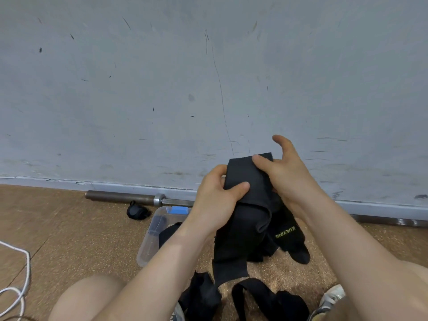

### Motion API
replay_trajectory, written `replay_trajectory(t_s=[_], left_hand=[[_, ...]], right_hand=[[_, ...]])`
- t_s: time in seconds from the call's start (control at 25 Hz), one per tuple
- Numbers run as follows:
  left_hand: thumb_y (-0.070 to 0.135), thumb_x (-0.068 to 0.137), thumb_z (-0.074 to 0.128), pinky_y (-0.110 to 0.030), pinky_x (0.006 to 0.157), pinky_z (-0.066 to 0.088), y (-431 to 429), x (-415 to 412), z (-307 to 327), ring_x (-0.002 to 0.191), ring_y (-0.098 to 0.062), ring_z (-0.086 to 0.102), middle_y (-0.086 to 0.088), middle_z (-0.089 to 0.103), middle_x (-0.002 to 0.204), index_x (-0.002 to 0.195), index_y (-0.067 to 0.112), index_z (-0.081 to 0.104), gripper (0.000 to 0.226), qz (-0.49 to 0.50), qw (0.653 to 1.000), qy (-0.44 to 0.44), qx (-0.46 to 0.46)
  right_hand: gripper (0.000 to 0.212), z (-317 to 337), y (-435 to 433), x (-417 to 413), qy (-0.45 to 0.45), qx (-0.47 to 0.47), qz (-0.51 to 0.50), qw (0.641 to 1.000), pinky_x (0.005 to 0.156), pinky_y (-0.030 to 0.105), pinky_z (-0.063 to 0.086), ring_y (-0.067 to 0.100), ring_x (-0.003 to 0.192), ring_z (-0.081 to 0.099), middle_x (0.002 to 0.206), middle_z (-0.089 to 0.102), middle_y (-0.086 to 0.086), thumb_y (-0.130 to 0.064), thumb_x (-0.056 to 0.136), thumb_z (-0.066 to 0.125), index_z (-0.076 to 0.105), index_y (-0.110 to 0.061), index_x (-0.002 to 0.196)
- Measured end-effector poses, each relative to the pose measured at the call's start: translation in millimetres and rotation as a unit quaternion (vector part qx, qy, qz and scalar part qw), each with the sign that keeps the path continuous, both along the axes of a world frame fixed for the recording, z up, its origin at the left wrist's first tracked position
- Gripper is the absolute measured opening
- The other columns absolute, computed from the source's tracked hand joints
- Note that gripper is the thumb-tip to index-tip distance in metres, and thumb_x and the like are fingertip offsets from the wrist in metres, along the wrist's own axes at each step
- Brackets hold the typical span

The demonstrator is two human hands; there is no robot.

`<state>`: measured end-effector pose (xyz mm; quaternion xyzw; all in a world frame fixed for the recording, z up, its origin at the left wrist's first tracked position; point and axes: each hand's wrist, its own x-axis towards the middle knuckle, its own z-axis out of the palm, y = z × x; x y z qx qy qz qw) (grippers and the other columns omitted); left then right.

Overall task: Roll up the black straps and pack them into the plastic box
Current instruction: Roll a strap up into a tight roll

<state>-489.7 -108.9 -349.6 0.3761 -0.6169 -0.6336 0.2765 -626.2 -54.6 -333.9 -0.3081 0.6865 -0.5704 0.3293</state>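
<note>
I hold a wide black strap (250,181) up in front of me with both hands. My left hand (217,195) grips its left edge, thumb pressed across the front. My right hand (282,172) holds the top right part, one finger laid over the fabric, the other fingers spread. The strap hangs down in folds, with yellow-green lettering (285,232) on one hanging part. More black straps (259,297) lie loose on the floor between my knees. The clear plastic box (150,239) stands on the floor to the left, behind my left forearm, with a dark strap inside.
A steel barbell (129,197) lies along the foot of the grey wall. A small rolled black strap (137,212) sits beside it. A white cord (20,274) loops at the left edge. My knees and a shoe (331,297) fill the bottom of the view.
</note>
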Motion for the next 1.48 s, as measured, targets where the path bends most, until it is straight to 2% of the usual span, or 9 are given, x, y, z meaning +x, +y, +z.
replay_trajectory(t_s=[0.16, 0.32, 0.56, 0.64, 0.84, 0.96, 1.16, 1.36, 1.48], left_hand=[[0.009, 0.097, 0.058, -0.047, 0.091, 0.056, -4.2, -0.7, 2.5, 0.099, -0.026, 0.071, -0.010, 0.074, 0.107, 0.118, 0.013, 0.061, 0.021, 0.051, 0.996, 0.072, 0.024], [0.010, 0.094, 0.063, -0.040, 0.088, 0.058, -10.2, 3.2, 8.9, 0.100, -0.024, 0.070, -0.010, 0.071, 0.111, 0.122, 0.016, 0.056, 0.030, -0.010, 0.999, 0.016, 0.038], [0.006, 0.084, 0.074, -0.040, 0.073, 0.062, -13.7, 4.5, 18.9, 0.081, -0.025, 0.075, -0.008, 0.077, 0.090, 0.111, 0.014, 0.063, 0.031, 0.055, 0.998, 0.028, -0.025], [0.006, 0.085, 0.073, -0.040, 0.073, 0.062, -14.3, 4.1, 18.7, 0.080, -0.025, 0.075, -0.009, 0.077, 0.089, 0.115, 0.009, 0.063, 0.032, 0.069, 0.996, 0.043, -0.022], [0.005, 0.092, 0.064, -0.035, 0.076, 0.060, -18.7, 5.7, 16.5, 0.089, -0.025, 0.074, -0.011, 0.076, 0.096, 0.120, 0.003, 0.062, 0.028, 0.087, 0.992, 0.085, -0.016], [0.006, 0.096, 0.059, -0.034, 0.084, 0.059, -18.9, 4.4, 14.1, 0.094, -0.019, 0.073, -0.006, 0.076, 0.100, 0.114, 0.010, 0.064, 0.020, 0.090, 0.992, 0.066, -0.057], [0.011, 0.099, 0.053, -0.042, 0.086, 0.058, -17.1, 2.4, 10.4, 0.093, -0.019, 0.070, -0.003, 0.073, 0.097, 0.102, 0.018, 0.062, 0.011, 0.087, 0.987, 0.025, -0.134], [0.010, 0.090, 0.068, -0.038, 0.072, 0.059, -19.0, 5.1, 12.7, 0.080, -0.022, 0.072, -0.007, 0.072, 0.087, 0.098, 0.016, 0.062, 0.012, 0.141, 0.986, 0.061, -0.070], [0.005, 0.083, 0.074, -0.029, 0.057, 0.054, -18.1, 8.1, 15.2, 0.065, -0.019, 0.068, -0.010, 0.069, 0.079, 0.096, 0.017, 0.053, 0.027, 0.168, 0.976, 0.133, -0.021]], right_hand=[[0.068, 22.3, 19.7, 6.3, 0.092, 0.087, 0.214, 0.969, 0.079, 0.036, 0.061, 0.019, 0.086, 0.073, 0.099, 0.070, 0.004, -0.029, 0.089, 0.069, 0.030, -0.051, 0.139], [0.055, 13.6, 18.9, 14.2, 0.113, 0.045, 0.174, 0.977, 0.057, 0.031, 0.053, 0.019, 0.063, 0.063, 0.077, 0.066, 0.005, -0.006, 0.090, 0.064, 0.044, -0.046, 0.122], [0.037, 23.5, 20.5, 1.5, 0.137, 0.049, 0.198, 0.969, 0.059, 0.034, 0.054, 0.028, 0.066, 0.067, 0.081, 0.072, 0.011, -0.008, 0.095, 0.058, 0.044, -0.036, 0.115], [0.036, 25.3, 21.3, -0.9, 0.096, 0.044, 0.167, 0.980, 0.045, 0.022, 0.045, 0.019, 0.061, 0.062, 0.080, 0.075, 0.002, -0.007, 0.093, 0.064, 0.044, -0.028, 0.115], [0.026, 15.7, 11.5, -2.6, -0.209, 0.041, 0.067, 0.975, 0.037, 0.014, 0.041, 0.008, 0.050, 0.060, 0.083, 0.068, 0.007, -0.009, 0.088, 0.071, 0.059, -0.006, 0.110], [0.012, 14.8, 13.1, -4.8, -0.215, 0.070, 0.141, 0.964, 0.037, 0.012, 0.039, 0.008, 0.054, 0.062, 0.071, 0.069, 0.001, -0.013, 0.096, 0.060, 0.069, -0.007, 0.092], [0.000, 17.5, 13.3, 11.3, -0.309, 0.003, 0.118, 0.944, 0.050, 0.027, 0.057, 0.021, 0.071, 0.073, 0.099, 0.070, 0.013, -0.010, 0.097, 0.058, 0.058, -0.010, 0.098], [0.023, 8.4, 8.2, 32.5, -0.121, -0.068, 0.049, 0.989, 0.051, 0.032, 0.057, 0.022, 0.070, 0.073, 0.104, 0.068, 0.017, -0.001, 0.099, 0.052, 0.046, -0.023, 0.099], [0.033, 10.7, 9.2, 31.8, -0.280, -0.044, 0.145, 0.948, 0.050, 0.030, 0.057, 0.023, 0.079, 0.072, 0.111, 0.068, 0.013, -0.001, 0.101, 0.045, 0.071, -0.016, 0.088]])
